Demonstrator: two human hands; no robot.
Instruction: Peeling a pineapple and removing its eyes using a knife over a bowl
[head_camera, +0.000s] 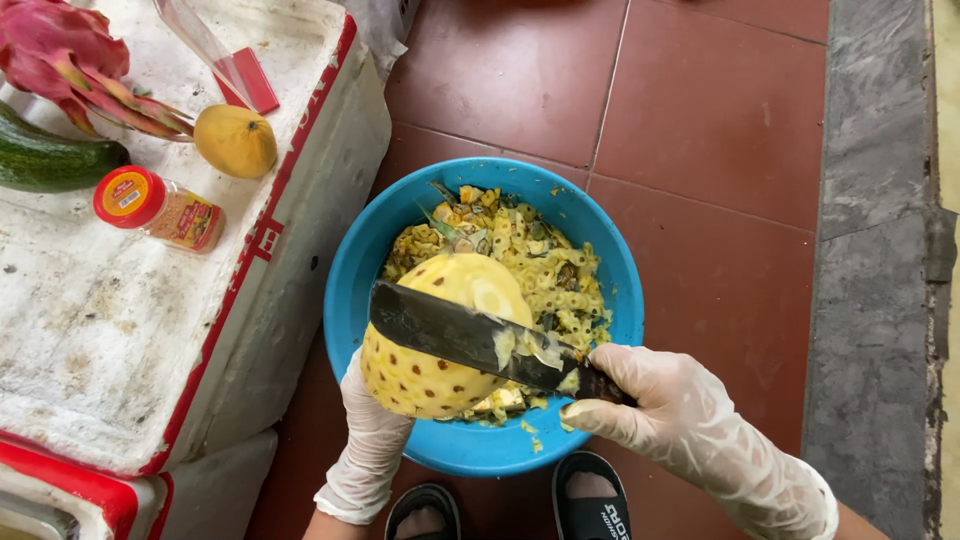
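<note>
A white foam box (110, 330) with red edges sits on the left. On its lid lie a pink dragon fruit (60, 50), a dark green cucumber (50, 160), a yellow mango (236, 141) and a small jar (160, 210) with a red cap. A clear bag with a red strip (225, 65) lies near the mango. The box stands just beside the blue bowl (600, 250).

The bowl sits on the red tile floor (700, 130). A gray stone strip (870, 250) runs down the right side. The bowl is full of yellow and green pineapple peel bits (540, 260).

The peeled pineapple (430, 370) is over the near part of the bowl. It is yellow with brown dots. The left hand (370, 440) wears a white glove and holds the pineapple from below, with its fingers wrapped around it. The right hand (660, 400) wears a clear glove. Its fingers are closed tight on the handle of a big dark knife (450, 335). The blade lies across the top of the pineapple. Wet yellow bits stick to the blade.

Two black sandals (590, 500) show at the bottom, just below the bowl.
</note>
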